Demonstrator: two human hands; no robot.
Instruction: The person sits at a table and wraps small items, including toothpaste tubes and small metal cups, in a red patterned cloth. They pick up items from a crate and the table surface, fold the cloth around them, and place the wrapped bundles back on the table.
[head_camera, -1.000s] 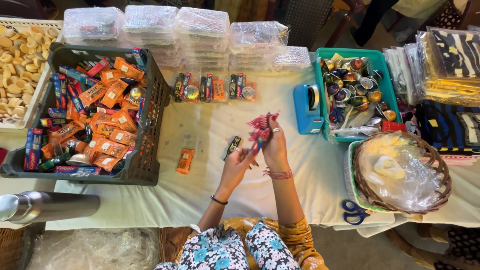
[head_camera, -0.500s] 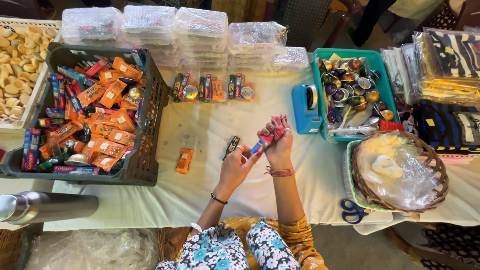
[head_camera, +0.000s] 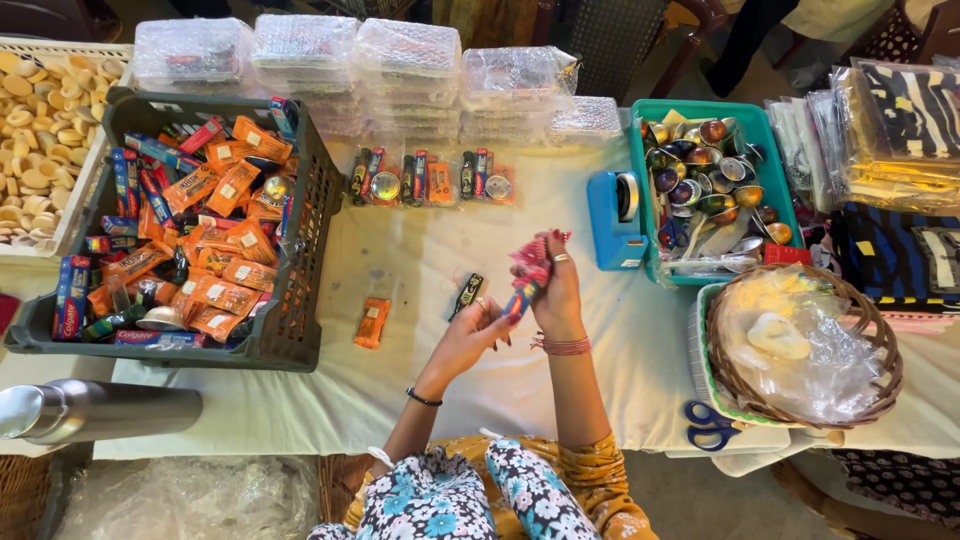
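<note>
Over the white table (head_camera: 420, 270), both hands' fingers (head_camera: 556, 268) pinch a small red-blue tube (head_camera: 524, 285).

Over the last second the right hand (head_camera: 555, 290) has shifted slightly up and to the right above the white tablecloth (head_camera: 420, 270), and its bundle of red wrappers (head_camera: 535, 255) now sits higher and more fanned out. The left hand (head_camera: 470, 335) has risen to meet it, and its fingers have closed on the lower end of the small blue-and-red tube (head_camera: 520, 297) held between both hands
</note>
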